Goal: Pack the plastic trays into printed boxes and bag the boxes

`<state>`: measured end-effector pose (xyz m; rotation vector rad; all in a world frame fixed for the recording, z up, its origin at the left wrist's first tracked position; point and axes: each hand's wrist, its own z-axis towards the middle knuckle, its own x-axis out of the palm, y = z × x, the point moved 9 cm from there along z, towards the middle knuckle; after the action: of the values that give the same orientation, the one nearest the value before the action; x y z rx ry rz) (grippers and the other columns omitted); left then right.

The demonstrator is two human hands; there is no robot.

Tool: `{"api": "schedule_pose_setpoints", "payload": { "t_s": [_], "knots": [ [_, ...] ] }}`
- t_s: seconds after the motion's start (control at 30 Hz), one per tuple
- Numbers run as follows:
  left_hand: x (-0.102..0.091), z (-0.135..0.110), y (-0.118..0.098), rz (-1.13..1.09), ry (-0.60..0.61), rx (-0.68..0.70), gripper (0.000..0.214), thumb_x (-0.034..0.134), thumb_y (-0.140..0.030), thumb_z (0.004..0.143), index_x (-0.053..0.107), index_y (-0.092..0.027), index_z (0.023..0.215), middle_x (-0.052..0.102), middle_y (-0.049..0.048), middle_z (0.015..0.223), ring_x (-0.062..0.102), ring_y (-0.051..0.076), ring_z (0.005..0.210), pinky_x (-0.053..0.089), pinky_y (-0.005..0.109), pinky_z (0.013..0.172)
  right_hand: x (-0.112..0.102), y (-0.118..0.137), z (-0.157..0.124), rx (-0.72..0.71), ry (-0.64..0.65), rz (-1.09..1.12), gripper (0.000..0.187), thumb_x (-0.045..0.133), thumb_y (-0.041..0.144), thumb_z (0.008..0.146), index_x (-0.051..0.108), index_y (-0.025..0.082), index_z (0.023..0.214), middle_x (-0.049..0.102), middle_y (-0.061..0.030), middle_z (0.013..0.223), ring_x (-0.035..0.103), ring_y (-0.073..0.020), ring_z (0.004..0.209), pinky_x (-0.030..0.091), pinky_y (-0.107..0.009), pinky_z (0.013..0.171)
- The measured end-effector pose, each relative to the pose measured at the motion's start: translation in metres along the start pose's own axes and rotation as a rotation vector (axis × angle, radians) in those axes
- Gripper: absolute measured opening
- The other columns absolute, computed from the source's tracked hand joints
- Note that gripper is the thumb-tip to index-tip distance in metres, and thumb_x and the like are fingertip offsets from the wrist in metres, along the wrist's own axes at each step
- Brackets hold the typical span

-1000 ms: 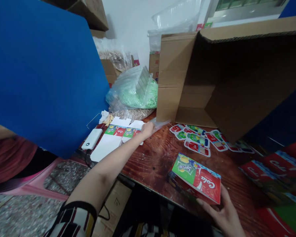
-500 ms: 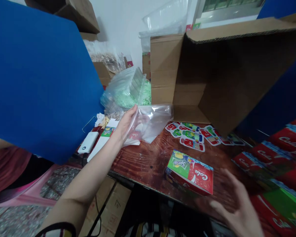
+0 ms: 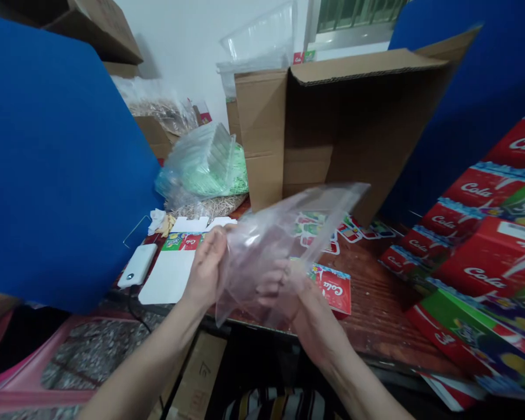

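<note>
I hold a clear plastic bag (image 3: 289, 233) up over the table's near edge with both hands. My left hand (image 3: 206, 269) pinches its left edge, fingers closed on the film. My right hand (image 3: 284, 291) is pushed into or behind the bag's lower part, seen through the plastic, its fingers curled on it. Just behind the bag a small printed Sprite and Cola box (image 3: 335, 289) lies on the wooden table (image 3: 376, 303). Several soda-can shaped cutouts (image 3: 354, 231) lie farther back.
A big open cardboard box (image 3: 332, 128) stands on its side at the back. Stacks of red and green printed cartons (image 3: 485, 245) fill the right. A flat unfolded carton (image 3: 175, 262), a white power bank (image 3: 137, 265) and a bag of green shreds (image 3: 205, 166) sit left, beside a blue board (image 3: 56, 163).
My left hand picked the plastic bag off the table and brought it toward me. My right hand left the printed box and joined the bag. The view swung right.
</note>
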<state>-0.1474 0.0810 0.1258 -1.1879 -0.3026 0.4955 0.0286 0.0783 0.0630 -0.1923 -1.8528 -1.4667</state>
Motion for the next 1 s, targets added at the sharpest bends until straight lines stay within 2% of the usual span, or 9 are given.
{"api": "schedule_pose_setpoints", "payload": {
  "t_s": [0.1,0.23,0.3,0.4,0.53,0.67,0.77,0.87,1.0],
  "knots": [
    [0.012,-0.024,-0.004,0.085,0.185,0.168,0.037,0.05,-0.053,0.09,0.054,-0.023,0.069,0.069,0.0076,0.107,0.065,0.026,0.1,0.053,0.042,0.088,-0.01,0.021,-0.002,-0.07,-0.054,0.006,0.048,0.06,0.066,0.083,0.059,0.024,0.106,0.066,-0.0063,0.102,0.065,-0.0218,0.094,0.053,-0.04,0.087],
    [0.013,-0.051,-0.007,0.279,0.155,0.361,0.026,0.046,-0.032,0.094,0.054,-0.023,0.072,0.069,0.008,0.103,0.064,0.024,0.102,0.051,0.039,0.089,-0.015,0.041,-0.014,-0.108,-0.019,0.035,0.081,0.023,0.088,0.08,0.054,0.027,0.123,0.062,-0.0119,0.122,0.063,-0.0307,0.107,0.048,-0.053,0.095],
    [0.016,-0.064,-0.009,0.331,0.123,0.448,0.018,0.047,-0.022,0.093,0.055,-0.023,0.076,0.068,0.0082,0.104,0.065,0.023,0.101,0.052,0.037,0.087,-0.019,0.041,-0.019,-0.123,-0.038,0.024,0.082,0.03,0.089,0.077,0.053,0.027,0.126,0.061,-0.0119,0.123,0.062,-0.031,0.107,0.049,-0.052,0.094],
    [0.028,-0.088,-0.012,0.43,0.139,0.602,0.013,0.052,-0.012,0.088,0.058,-0.022,0.082,0.069,0.0092,0.106,0.067,0.022,0.099,0.054,0.036,0.085,-0.035,0.033,-0.02,-0.158,-0.146,-0.085,0.058,0.068,0.063,0.077,0.055,0.027,0.121,0.064,-0.0069,0.114,0.064,-0.0234,0.1,0.053,-0.039,0.088],
    [0.041,-0.104,-0.024,0.44,0.249,0.758,0.011,0.065,-0.022,0.084,0.06,-0.02,0.094,0.068,0.0107,0.109,0.065,0.023,0.101,0.052,0.037,0.09,-0.067,0.036,-0.015,-0.245,-0.272,-0.274,0.025,0.073,0.041,0.083,0.063,0.022,0.096,0.058,0.0035,0.071,0.054,-0.0072,0.056,0.045,-0.017,0.053],
    [0.04,-0.05,-0.022,0.245,0.254,0.391,0.057,0.075,-0.034,0.077,0.049,-0.023,0.126,0.057,0.0124,0.131,0.052,0.025,0.125,0.04,0.045,0.107,-0.065,0.055,-0.014,-0.333,-0.098,-0.562,0.014,0.068,0.036,0.089,0.069,0.022,0.093,0.062,0.0019,0.076,0.055,-0.0063,0.061,0.042,-0.015,0.054],
    [0.081,-0.018,-0.008,0.045,0.575,0.071,0.079,0.079,-0.036,0.07,0.04,-0.024,0.137,0.055,0.0122,0.133,0.05,0.025,0.126,0.041,0.041,0.103,-0.045,0.057,-0.017,-0.289,0.161,-0.806,0.016,0.063,0.032,0.092,0.073,0.023,0.099,0.07,-0.0015,0.087,0.064,-0.0123,0.082,0.048,-0.02,0.073],
    [0.127,-0.025,0.014,-0.032,0.984,-0.22,0.072,0.081,-0.037,0.067,0.051,-0.017,0.129,0.066,0.002,0.084,0.062,0.016,0.078,0.047,0.028,0.07,-0.039,0.065,-0.02,-0.279,0.246,-0.934,0.017,0.061,0.031,0.093,0.074,0.023,0.1,0.073,-0.0021,0.091,0.067,-0.0136,0.083,0.05,-0.021,0.074],
    [0.147,-0.05,0.038,0.03,1.241,-0.419,0.045,0.079,-0.041,0.069,0.068,-0.014,0.103,0.044,-0.0098,0.05,0.035,0.005,0.044,0.025,0.02,0.046,-0.058,0.079,-0.02,-0.326,0.191,-1.028,0.017,0.061,0.03,0.094,0.075,0.021,0.094,0.074,-0.0025,0.091,0.069,-0.0143,0.083,0.051,-0.021,0.074]
  ]
}}
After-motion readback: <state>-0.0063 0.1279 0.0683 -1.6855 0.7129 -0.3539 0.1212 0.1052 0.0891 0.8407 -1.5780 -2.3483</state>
